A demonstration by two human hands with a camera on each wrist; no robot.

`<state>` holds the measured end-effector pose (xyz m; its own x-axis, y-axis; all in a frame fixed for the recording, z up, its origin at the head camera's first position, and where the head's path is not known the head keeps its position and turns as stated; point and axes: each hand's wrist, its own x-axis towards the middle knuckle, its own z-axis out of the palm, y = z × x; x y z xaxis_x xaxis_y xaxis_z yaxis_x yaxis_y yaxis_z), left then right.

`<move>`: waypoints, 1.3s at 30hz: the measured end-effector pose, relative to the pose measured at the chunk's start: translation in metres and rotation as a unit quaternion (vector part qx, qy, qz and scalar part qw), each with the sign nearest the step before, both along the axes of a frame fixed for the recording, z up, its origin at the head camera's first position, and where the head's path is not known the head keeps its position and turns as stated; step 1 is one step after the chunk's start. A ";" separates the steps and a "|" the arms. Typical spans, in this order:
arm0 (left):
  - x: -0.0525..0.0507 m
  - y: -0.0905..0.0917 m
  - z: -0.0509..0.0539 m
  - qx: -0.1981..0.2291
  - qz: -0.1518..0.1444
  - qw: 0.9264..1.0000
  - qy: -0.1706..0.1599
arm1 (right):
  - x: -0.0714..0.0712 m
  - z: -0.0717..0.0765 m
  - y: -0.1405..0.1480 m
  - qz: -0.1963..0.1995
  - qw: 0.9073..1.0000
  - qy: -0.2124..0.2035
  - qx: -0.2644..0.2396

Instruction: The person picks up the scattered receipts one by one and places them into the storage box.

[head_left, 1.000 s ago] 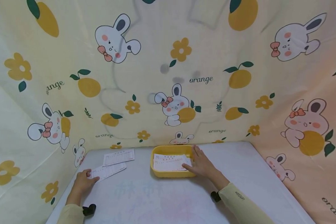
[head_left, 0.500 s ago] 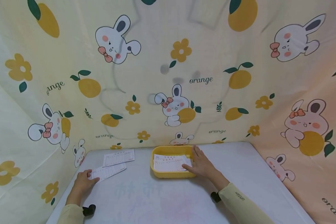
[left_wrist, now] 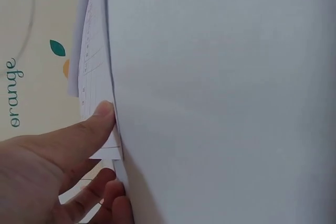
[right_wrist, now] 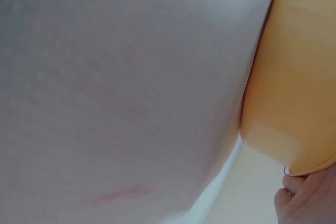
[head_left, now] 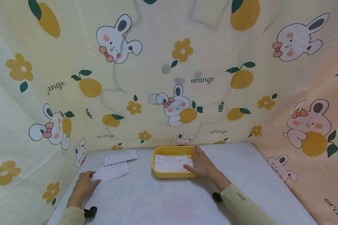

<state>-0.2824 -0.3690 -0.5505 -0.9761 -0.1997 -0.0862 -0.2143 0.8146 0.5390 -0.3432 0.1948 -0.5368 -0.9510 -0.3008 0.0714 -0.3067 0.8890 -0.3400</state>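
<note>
At the left of the table, my left hand [head_left: 84,185] pinches the near corner of a white printed paper slip [head_left: 113,173]. The left wrist view has the thumb [left_wrist: 97,124] on top of that slip, with the other fingers below its edge. Another printed slip [head_left: 121,157] lies just behind it, partly overlapped. My right hand [head_left: 205,165] rests on the right end of a yellow plastic basket [head_left: 171,175], fingers extended along the rim and thumb reaching over the inside. Several similar paper slips [head_left: 170,164] lie in the basket.
Both hands are over a white table [head_left: 157,200] with faint coloured stains. Behind and on both sides hangs a cream curtain [head_left: 146,78] printed with rabbits and oranges. The basket stands near the table's back edge.
The slip in my left hand has shifted slightly to the right, and the slip behind it has shifted a little with it. My right hand and the basket stay put.
</note>
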 end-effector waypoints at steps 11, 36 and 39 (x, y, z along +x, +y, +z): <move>0.006 0.006 0.001 -0.008 -0.014 1.000 0.002 | 0.000 0.003 -0.001 0.000 1.000 0.003 0.003; 0.018 0.014 0.014 0.048 0.011 0.999 0.012 | 0.001 0.001 0.000 0.001 1.000 -0.002 -0.001; 0.018 0.014 0.014 0.049 0.003 0.998 0.029 | 0.001 0.002 -0.001 -0.001 1.000 -0.003 0.000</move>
<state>-0.2648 -0.3553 -0.5360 -0.9790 -0.1982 -0.0481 -0.1840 0.7566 0.6274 -0.3418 0.1940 -0.5350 -0.9519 -0.2991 0.0659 -0.3032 0.8895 -0.3418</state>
